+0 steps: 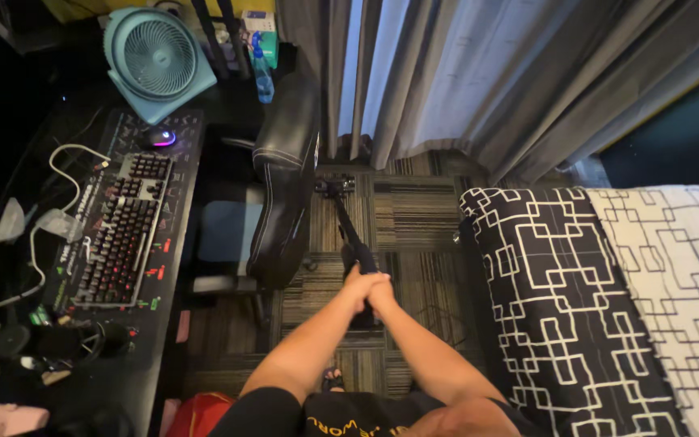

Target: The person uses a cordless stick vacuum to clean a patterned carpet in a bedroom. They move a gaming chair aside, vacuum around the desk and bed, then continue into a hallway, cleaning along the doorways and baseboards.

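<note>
The clasped left hand (360,285) and right hand (379,293) hid the top of the black stick vacuum handle (355,247). The black leather office chair (283,190) covered the desk's right edge; the patterned black-and-white bed cover (576,299) ran past the frame's right edge.

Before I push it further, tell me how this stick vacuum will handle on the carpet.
The stick vacuum looks stiff: its thin black shaft runs straight from both hands to the floor head. It is probably top-heavy, with its bulk near the grip. The ribbed carpet tiles may drag on the head.
</note>
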